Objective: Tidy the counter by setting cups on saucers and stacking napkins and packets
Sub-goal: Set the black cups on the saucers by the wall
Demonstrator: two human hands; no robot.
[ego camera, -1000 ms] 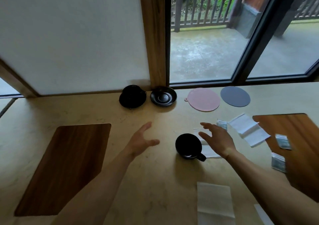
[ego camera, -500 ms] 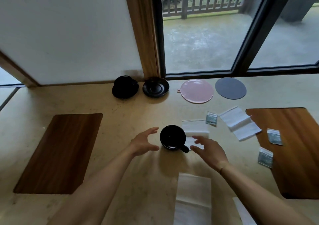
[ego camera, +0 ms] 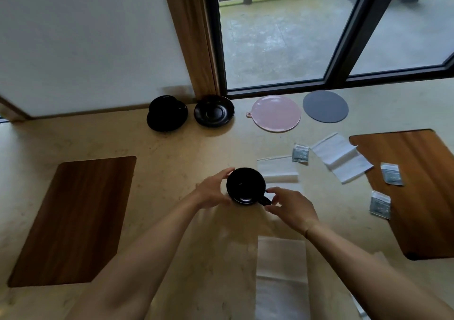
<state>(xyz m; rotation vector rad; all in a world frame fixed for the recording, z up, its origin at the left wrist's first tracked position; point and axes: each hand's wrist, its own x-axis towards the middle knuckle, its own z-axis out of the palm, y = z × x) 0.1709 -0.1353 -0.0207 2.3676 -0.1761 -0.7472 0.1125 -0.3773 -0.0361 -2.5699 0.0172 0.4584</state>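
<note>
Both hands (ego camera: pixel 250 197) have closed in, gripping the black cup (ego camera: pixel 245 186) between them.

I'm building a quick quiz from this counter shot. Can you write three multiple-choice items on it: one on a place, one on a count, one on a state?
1. Where is the empty black saucer?
A. On the left wooden mat
B. Near the window, right of the cup already on its saucer
C. Under the pink disc

2. How many small packets show?
A. One
B. Five
C. Three

3. What are the hands doing?
A. Both grip the black cup
B. Both lie flat on the counter
C. Both lift a napkin

Key: 1 B, it sits by the window frame beside the other set. 2 C, one lies by the napkins, two on the right wooden mat. 3 A, the left hand curls round the side, the right hand is at the handle.
</note>
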